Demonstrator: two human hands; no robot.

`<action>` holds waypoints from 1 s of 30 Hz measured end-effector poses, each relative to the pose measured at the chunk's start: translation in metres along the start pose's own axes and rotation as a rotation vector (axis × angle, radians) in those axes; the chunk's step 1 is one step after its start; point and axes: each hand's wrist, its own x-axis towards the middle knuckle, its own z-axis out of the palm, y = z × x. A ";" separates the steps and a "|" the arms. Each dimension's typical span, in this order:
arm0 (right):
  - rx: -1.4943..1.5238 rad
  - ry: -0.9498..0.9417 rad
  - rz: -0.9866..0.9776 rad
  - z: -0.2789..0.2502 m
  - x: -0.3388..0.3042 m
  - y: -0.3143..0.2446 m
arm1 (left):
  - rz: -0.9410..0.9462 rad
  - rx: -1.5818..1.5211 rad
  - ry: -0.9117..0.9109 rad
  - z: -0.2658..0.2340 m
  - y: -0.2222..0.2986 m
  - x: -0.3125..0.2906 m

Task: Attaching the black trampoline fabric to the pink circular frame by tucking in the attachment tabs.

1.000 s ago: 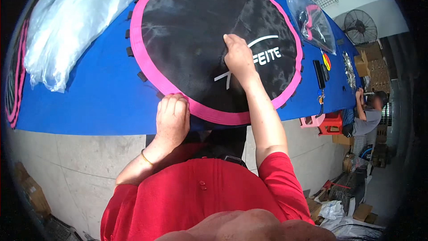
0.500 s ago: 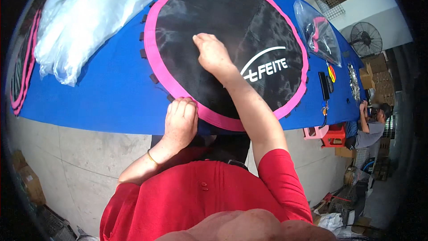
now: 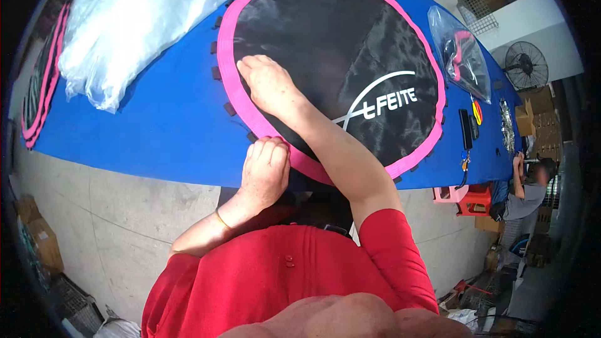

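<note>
A round black trampoline mat with a pink border and short black loops around its rim lies flat on the blue table. My left hand has its fingers curled over the pink border at the near left edge; the thumb is hidden. Farther up, my right hand rests palm down on the black fabric beside the left part of the border, with its fingers extended. My right forearm crosses over the near part of the mat.
Crumpled clear plastic bags lie to the left, past them another pink-edged black mat. On the right are a bagged pink-and-black item and a black tool. Beyond sit a red stool, a fan and another person.
My right hand has slid left and slightly nearer across the mat, toward the pink border. My left hand stays at the near left edge. The whole view has shifted slightly.
</note>
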 end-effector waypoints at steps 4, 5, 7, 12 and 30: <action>0.031 0.004 -0.019 -0.010 -0.027 -0.003 | 0.019 0.012 -0.009 0.002 0.000 -0.001; 0.041 0.008 -0.042 -0.013 -0.036 -0.003 | 0.016 0.013 -0.009 0.003 0.001 0.000; 0.024 -0.001 -0.037 -0.018 -0.056 -0.004 | 0.018 0.016 -0.001 0.001 0.003 0.002; 0.093 0.058 -0.056 -0.032 -0.107 -0.008 | 0.034 0.022 0.030 0.002 0.004 0.005; -0.052 0.231 0.431 -0.117 -0.303 0.049 | 0.045 0.118 -0.057 0.008 0.001 -0.002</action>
